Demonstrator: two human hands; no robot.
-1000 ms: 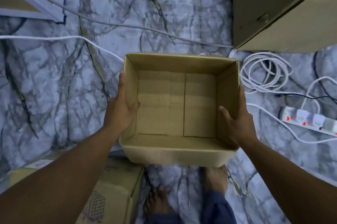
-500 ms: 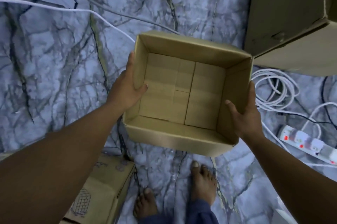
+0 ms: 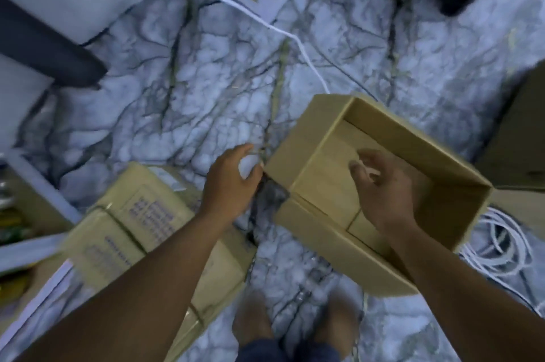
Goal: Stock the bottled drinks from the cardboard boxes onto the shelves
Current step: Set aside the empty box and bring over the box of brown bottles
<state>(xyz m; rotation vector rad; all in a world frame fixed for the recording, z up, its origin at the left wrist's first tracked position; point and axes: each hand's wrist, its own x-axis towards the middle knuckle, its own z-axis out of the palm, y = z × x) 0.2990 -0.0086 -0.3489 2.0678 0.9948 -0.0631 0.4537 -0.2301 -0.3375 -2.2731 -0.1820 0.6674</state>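
An empty open cardboard box [image 3: 318,137] hangs tilted at centre right, its bare bottom showing and no bottles inside. My left hand [image 3: 230,184] is just left of the box's near corner, fingers curved with floor showing between them, holding nothing. My right hand [image 3: 383,193] hovers over the box's inside, fingers loosely curled and blurred, gripping nothing that I can see. A sealed cardboard box [image 3: 147,229] with printed text lies on the floor at lower left, partly under my left forearm.
Marble-pattern floor all around. A white cable [image 3: 265,22] runs across it and a coiled white cable [image 3: 498,246] lies right of the empty box. Another cardboard box [image 3: 519,152] stands at the right edge. Shelf frame [image 3: 35,184] at left. My bare feet [image 3: 256,317] are below.
Both hands have let go of the empty box's sides. The box has swung right and tilted. The view has turned left, bringing the sealed box and shelf frame into sight.
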